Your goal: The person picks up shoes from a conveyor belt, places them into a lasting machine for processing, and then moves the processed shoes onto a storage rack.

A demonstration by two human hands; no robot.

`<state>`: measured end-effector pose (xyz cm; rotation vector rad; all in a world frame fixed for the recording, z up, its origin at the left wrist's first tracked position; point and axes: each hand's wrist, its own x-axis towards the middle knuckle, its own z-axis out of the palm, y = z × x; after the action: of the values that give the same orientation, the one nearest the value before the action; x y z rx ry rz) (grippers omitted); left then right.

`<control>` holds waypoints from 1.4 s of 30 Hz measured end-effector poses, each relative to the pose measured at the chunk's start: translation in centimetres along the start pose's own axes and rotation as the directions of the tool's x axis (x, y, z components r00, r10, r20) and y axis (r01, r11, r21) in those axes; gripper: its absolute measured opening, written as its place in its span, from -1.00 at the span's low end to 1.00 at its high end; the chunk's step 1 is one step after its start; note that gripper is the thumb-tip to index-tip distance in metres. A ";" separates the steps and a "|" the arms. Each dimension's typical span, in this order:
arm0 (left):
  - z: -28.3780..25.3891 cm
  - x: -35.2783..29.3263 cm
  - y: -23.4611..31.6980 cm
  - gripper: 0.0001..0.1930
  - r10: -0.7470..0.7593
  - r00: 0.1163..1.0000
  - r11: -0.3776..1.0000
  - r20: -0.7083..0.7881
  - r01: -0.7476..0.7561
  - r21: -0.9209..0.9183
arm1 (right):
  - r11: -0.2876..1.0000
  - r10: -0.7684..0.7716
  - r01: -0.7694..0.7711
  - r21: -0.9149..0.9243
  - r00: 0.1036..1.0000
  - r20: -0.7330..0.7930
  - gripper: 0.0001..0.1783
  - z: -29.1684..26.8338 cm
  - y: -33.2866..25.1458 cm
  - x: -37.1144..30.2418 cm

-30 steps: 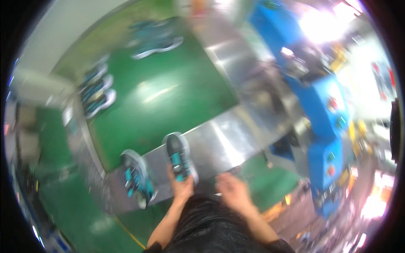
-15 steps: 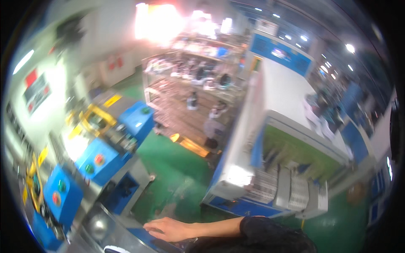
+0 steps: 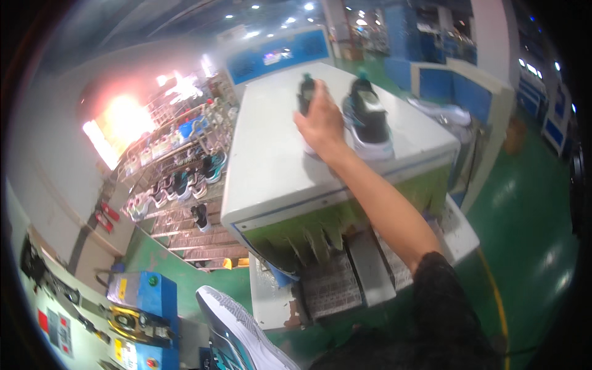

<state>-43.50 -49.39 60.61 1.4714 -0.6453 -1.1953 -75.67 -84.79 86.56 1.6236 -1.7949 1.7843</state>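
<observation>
Bare right hand [image 3: 322, 126]: placed at the black, white-soled shoe with teal tab [image 3: 306, 92]; grasping or released, impossible to judge, contact hidden behind palm.
White flat-topped machine housing [image 3: 271, 148]: bearing that shoe beside a matching black-and-teal shoe [image 3: 372, 126], both upright, presumably kept paired on level footing.
Grey-mesh, white-soled shoe [image 3: 242, 332]: tilted, cut off at lower edge; support unseen.
Left hand: outside frame, grip unknown.

A shoe rack [image 3: 171, 229] and machine [image 3: 277, 166] show a factory.
</observation>
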 end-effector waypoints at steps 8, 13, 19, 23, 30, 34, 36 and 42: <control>-2.3 -0.1 1.4 -0.26 -0.031 0.992 1.000 0.125 0.031 0.003 | 0.853 0.220 -0.186 0.488 0.975 -0.013 -0.54 -3.9 -2.7 -3.7; -2.5 -0.6 1.1 -0.22 -0.094 0.971 0.995 0.219 0.098 -0.009 | 0.553 0.439 -0.330 0.765 0.896 0.069 -0.68 -11.5 -2.6 -9.3; -2.2 -2.0 5.3 -0.16 -0.165 0.940 0.984 0.299 0.179 -0.018 | 0.166 0.713 -0.425 0.890 0.675 0.189 -0.68 -21.6 1.7 -22.4; 3.5 -2.1 9.7 -0.13 -0.258 0.847 0.966 0.464 0.233 0.111 | 0.861 0.489 -0.383 0.333 0.805 -0.337 -0.61 -25.0 5.8 -27.4; 14.2 0.5 11.7 -0.41 -0.208 0.828 0.968 0.521 0.095 0.234 | 0.936 0.275 -0.325 -0.138 0.916 -0.291 -0.58 -18.4 15.8 -29.7; 17.8 4.7 8.9 -0.37 0.072 0.828 0.948 0.556 -0.230 0.220 | 0.942 0.203 -0.251 -0.224 0.954 -0.219 -0.54 -17.1 12.9 -28.5; 20.7 7.0 5.1 -0.29 0.267 0.782 0.650 0.563 -0.577 0.494 | 0.994 0.108 -0.096 0.053 0.941 -0.322 -0.51 -17.8 11.7 -30.5; 21.1 4.2 8.9 -0.34 -0.069 0.824 0.962 0.563 -0.094 0.256 | 0.179 0.534 -0.898 0.402 0.432 0.727 -0.26 -11.4 4.8 -34.6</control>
<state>-59.50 -63.83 69.40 1.3172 -1.2696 -1.6029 -71.30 -57.83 61.96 1.4478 -2.5645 3.2839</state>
